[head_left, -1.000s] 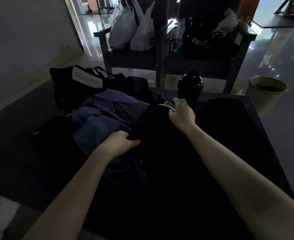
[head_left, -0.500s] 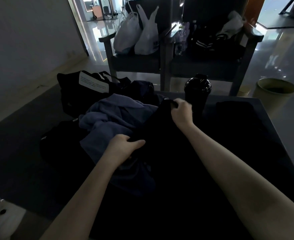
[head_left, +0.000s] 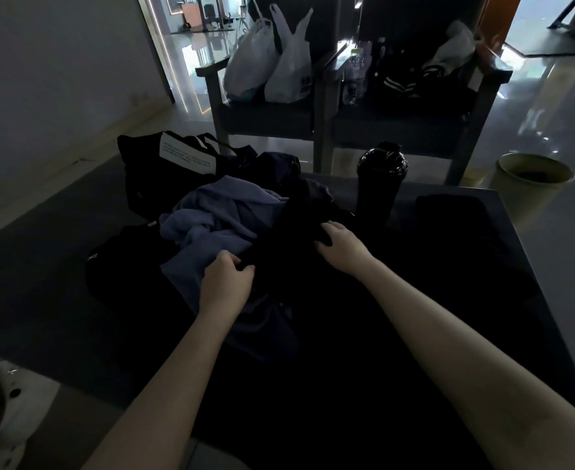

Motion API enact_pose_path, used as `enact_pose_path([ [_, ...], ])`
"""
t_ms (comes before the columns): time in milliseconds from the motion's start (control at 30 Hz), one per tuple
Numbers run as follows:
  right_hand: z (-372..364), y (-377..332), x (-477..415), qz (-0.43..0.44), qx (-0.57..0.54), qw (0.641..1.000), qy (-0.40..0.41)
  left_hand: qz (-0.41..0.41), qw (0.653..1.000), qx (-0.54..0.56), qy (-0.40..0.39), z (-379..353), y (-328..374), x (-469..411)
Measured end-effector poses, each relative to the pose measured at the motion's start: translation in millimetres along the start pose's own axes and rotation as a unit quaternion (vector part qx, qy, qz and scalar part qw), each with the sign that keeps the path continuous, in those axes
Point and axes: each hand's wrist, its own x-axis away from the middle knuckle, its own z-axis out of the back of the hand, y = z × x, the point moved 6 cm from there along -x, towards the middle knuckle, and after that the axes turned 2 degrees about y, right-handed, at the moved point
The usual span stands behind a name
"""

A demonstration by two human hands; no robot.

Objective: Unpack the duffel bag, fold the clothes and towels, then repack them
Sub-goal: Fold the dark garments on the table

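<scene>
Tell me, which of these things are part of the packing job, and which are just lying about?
Part of the job:
duffel bag
bluish cloth
black garment, gripped by the left hand and the right hand
folded dark cloth

Just lying about:
black bottle
white plastic bags on a chair
bin

Duffel bag [head_left: 150, 171] behind clothes pile [head_left: 218, 225]; bottle [head_left: 381, 184] right, on table [head_left: 533, 266].

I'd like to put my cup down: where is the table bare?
Bare: the table left of the duffel bag; a narrow strip between the shaker bottle and the folded black cloth. Crowded: the middle, heaped with clothes.
</scene>
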Motion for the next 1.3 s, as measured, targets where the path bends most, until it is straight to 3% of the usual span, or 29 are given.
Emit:
enact_pose_path([
  [100,9,0,37,0.014,-0.010,0.997,0.074,-0.038,0.998,0.009,0.040,5,3,14],
  [200,14,6,82,0.005,0.016,0.998,0.069,-0.170,0.981,-0.054,0.072,-2,13,43],
  [300,14,17,128,-0.024,0.046,0.997,0.059,-0.265,0.960,-0.069,-0.059,-28,19,82],
  [367,15,24,159,-0.047,0.052,0.994,0.080,-0.230,0.941,-0.150,-0.199,-55,13,110],
  [433,17,31,190,-0.065,0.042,0.991,0.110,-0.182,0.901,-0.275,-0.281,-74,0,131],
  [500,17,41,218,-0.085,0.045,0.987,0.128,-0.189,0.881,-0.327,-0.285,-81,-2,143],
  [600,11,64,249,-0.119,0.087,0.983,0.109,-0.227,0.888,-0.315,-0.247,-83,5,150],
  [667,3,80,261,-0.115,0.135,0.982,0.067,-0.229,0.916,-0.247,-0.217,-80,9,147],
  [733,2,92,269,-0.106,0.172,0.978,0.047,-0.158,0.954,-0.111,-0.229,-74,6,138],
  [800,7,101,275,-0.117,0.177,0.976,0.044,-0.090,0.967,-0.015,-0.239,-66,6,127],
  [933,16,114,287,-0.128,0.181,0.975,0.031,-0.083,0.972,-0.081,-0.202,-57,15,112],
  [1100,21,122,294,-0.144,0.180,0.972,0.037,0.029,0.951,-0.101,-0.292,-65,1,117],
  [1300,18,119,290,-0.154,0.189,0.970,0.024,-0.081,0.898,-0.230,-0.367,-77,-2,136],
])
